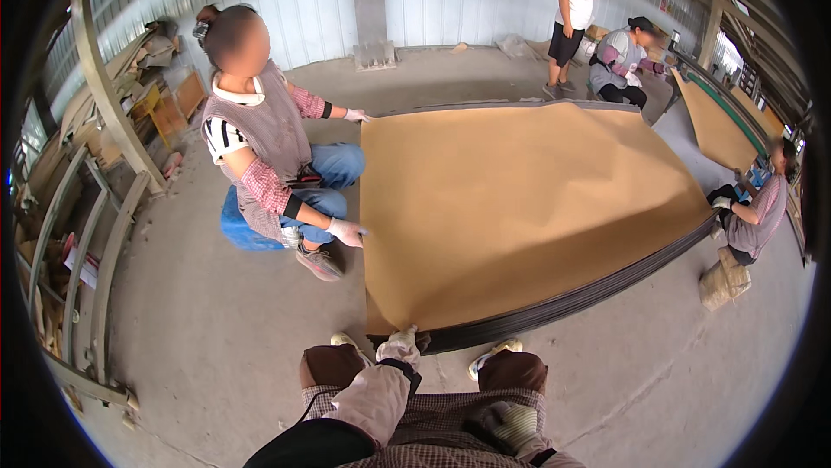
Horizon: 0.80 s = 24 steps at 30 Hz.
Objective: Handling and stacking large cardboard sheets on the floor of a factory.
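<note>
A large sheet of brown paper point(519, 182) lies on top of a low stack of dark sheets point(554, 303). At the near left corner of the sheet is my gloved left hand point(401, 344), closed on the edge with the thumb on top; its other fingers are mostly hidden. My gloved right hand point(512, 426) is down at my lap against the checked apron point(441, 420). Its fingers look curled beside a dark patch, and what they hold, if anything, cannot be made out.
A co-worker point(260, 122) on a blue seat point(247, 224) touches the sheet's left edge with both gloved hands. Another person point(760, 208) sits at the right end. Two more people are at the far right, near a leaning brown sheet point(710, 122). A metal frame point(78, 269) stands left.
</note>
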Available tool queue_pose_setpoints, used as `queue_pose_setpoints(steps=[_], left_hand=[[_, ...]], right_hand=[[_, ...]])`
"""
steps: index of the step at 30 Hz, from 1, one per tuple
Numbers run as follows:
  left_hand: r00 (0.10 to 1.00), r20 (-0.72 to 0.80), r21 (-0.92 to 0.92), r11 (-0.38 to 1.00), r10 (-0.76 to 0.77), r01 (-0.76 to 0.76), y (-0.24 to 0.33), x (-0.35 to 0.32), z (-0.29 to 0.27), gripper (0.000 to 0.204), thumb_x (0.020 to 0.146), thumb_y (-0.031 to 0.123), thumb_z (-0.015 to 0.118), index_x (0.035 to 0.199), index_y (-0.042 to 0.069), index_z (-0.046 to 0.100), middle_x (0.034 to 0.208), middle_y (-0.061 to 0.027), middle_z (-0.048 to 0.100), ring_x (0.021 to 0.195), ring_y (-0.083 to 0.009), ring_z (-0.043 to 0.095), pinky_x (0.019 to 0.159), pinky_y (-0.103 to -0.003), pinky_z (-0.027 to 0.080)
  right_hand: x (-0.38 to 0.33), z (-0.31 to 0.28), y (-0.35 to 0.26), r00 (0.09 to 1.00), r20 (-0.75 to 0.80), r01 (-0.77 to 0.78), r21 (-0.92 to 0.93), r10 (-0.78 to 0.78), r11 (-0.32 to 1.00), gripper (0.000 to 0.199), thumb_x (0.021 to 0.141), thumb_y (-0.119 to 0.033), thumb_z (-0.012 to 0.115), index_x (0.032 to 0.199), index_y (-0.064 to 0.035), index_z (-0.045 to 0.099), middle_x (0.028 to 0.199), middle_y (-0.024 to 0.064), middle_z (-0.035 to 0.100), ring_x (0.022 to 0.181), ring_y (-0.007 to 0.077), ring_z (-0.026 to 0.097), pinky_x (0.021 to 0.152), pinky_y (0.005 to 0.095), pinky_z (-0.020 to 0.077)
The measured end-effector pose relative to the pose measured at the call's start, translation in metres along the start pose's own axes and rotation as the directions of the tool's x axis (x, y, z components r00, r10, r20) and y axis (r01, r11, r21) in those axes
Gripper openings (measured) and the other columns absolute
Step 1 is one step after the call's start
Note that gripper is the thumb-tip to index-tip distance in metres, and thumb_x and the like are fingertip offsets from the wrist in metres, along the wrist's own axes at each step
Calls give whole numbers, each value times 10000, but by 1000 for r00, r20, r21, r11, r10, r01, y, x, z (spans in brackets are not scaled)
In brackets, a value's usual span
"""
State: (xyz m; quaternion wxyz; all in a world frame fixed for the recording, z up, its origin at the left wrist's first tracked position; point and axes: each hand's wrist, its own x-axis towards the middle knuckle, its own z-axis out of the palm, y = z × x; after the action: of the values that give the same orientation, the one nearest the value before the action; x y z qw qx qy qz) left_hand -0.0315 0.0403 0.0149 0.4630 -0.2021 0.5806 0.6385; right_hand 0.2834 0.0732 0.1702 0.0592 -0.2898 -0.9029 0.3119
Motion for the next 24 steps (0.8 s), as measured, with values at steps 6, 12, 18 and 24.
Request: queue_pose_setpoints(steps=[6, 12, 18, 24], left_hand=[[996, -32, 722, 692, 78, -31, 22, -40, -10, 409, 955, 432, 419, 1160, 107, 559, 934, -114, 655, 722, -220, 595, 593, -351, 458], [996, 50, 494, 869, -77, 42, 9, -48, 6, 400, 905, 460, 554, 985, 84, 663, 768, -122, 695, 683, -233, 676, 616, -370, 512], [528, 536, 738, -62, 659, -672, 37, -22, 46, 421, 826, 444, 583, 1003, 65, 629, 945, -141, 666, 852, -351, 628, 704, -457, 504], [854, 476, 784, -541, 209, -304, 37, -9, 2, 880, 768, 559, 604, 1455, 131, 259, 1534, -180, 149, 1411, -379, 143, 1092, -644, 93]], right_hand=[[-4, 5, 2, 992, 89, -92, 33, 89, 995, 292, 789, -361, 626, 869, -82, 660, 788, 154, 664, 739, 344, 642, 676, 424, 505], [-7, 10, 1, 995, -88, 38, -58, -43, 998, 253, 799, -345, 620, 923, -125, 642, 831, 132, 666, 751, 329, 639, 663, 432, 501], [-8, 9, -3, 1000, 0, 14, -81, -14, 997, 270, 800, -365, 619, 870, -106, 644, 737, 155, 647, 677, 352, 627, 607, 452, 484], [-9, 6, 7, 1000, 9, 28, 54, -28, 998, 291, 830, -381, 590, 875, -95, 621, 770, 140, 650, 693, 339, 630, 617, 435, 490]])
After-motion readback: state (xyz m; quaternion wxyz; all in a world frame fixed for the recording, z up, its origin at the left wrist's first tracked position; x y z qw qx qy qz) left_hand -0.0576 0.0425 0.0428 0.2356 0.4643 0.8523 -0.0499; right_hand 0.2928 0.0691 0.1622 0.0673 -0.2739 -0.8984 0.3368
